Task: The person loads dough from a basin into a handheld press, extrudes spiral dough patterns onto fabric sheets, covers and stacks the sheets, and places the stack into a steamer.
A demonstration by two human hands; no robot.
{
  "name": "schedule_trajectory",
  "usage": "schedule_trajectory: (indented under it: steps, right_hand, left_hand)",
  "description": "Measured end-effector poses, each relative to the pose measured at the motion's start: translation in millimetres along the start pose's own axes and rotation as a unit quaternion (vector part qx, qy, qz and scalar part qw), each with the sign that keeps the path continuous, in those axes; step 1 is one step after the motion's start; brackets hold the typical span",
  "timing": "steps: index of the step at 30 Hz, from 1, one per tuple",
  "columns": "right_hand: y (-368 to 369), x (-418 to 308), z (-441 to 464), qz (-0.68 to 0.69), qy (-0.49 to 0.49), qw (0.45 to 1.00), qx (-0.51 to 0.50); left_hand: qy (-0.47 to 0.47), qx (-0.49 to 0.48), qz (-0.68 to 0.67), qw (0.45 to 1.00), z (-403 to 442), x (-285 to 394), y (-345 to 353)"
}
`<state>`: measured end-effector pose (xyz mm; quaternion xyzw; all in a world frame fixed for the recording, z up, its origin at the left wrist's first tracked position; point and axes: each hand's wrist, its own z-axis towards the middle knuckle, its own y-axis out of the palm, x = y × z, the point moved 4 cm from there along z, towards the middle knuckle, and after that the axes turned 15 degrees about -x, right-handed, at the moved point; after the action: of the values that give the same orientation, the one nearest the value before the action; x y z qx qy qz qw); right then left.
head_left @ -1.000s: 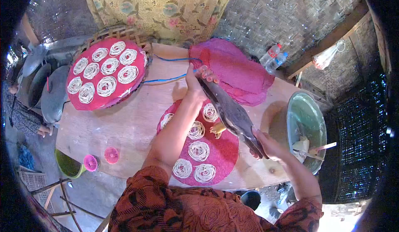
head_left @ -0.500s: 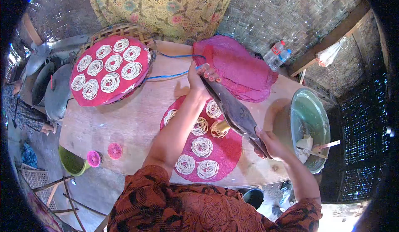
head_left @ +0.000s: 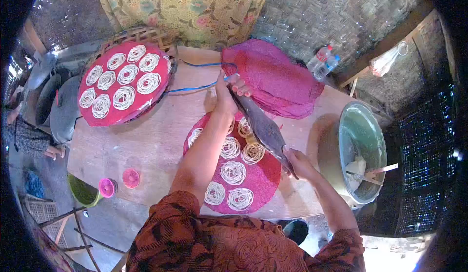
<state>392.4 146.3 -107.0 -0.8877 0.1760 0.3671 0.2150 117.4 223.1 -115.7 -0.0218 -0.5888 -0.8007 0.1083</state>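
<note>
A long dark wooden hand press (head_left: 262, 125) slants across the middle of the view, its ends gripped by both hands. My left hand (head_left: 233, 89) is closed around the far end, and my right hand (head_left: 298, 163) around the near end. From beneath the press a yellowish nozzle (head_left: 251, 139) shows, above a nest of pale noodle strands (head_left: 253, 153). That nest lies among several others on a round red mesh sheet (head_left: 269, 189). My left forearm hides part of the sheet and some nests.
A basket (head_left: 146, 34) carries another red sheet of nests. Pink mesh sheets (head_left: 278, 82) are piled at the back. A large basin (head_left: 344, 126) stands right, with two bottles (head_left: 325, 67) behind. Pink discs (head_left: 131, 178) lie near a green bowl (head_left: 82, 191); another person's hand (head_left: 54, 151) shows far left.
The press and both hands have shifted slightly left, and the nozzle has moved toward the far side of the nest beneath. The whole view has drifted a little.
</note>
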Motion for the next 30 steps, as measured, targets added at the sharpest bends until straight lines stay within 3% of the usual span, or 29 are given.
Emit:
schedule_trajectory:
  steps: [2, 7, 9, 12, 15, 19, 22, 25, 30]
  right_hand:
    - [6.2, -11.7, -13.2, 0.095, -0.014, 0.995, -0.024]
    - [3.4, -16.6, -67.7, 0.076, -0.036, 0.994, -0.070]
    - [13.1, 14.5, -88.0, 0.103, 0.118, 0.985, -0.069]
    - [20.7, 40.0, -95.7, 0.109, 0.156, 0.980, -0.054]
    - [21.2, 45.5, -97.6, 0.090, 0.175, 0.980, -0.038]
    - [36.7, 17.6, -107.7, 0.043, 0.137, 0.990, 0.014]
    - [43.2, 8.4, -124.3, 0.071, 0.096, 0.992, 0.031]
    - [34.2, 18.9, -142.0, 0.068, 0.131, 0.989, 0.024]
    - [25.7, 13.3, -135.9, -0.001, 0.105, 0.989, 0.103]
  left_hand:
    - [-0.013, -0.018, 0.009, 1.000, 2.6, 4.6, 29.0]
    - [-0.018, -0.043, -0.026, 0.999, -19.1, -21.1, 58.6]
    - [-0.024, 0.110, -0.055, 0.992, -50.1, -57.1, 25.2]
    - [-0.068, 0.186, -0.147, 0.969, -79.0, -91.8, -14.3]
    - [-0.056, 0.159, -0.117, 0.979, -74.4, -94.7, -18.7]
    - [-0.055, 0.122, -0.053, 0.990, -67.1, -63.8, 27.0]
    - [-0.051, 0.140, -0.057, 0.987, -77.9, -63.7, 48.1]
    - [-0.048, 0.156, -0.080, 0.983, -82.6, -78.8, 48.8]
    - [-0.052, 0.080, -0.101, 0.990, -60.1, -77.8, 49.6]
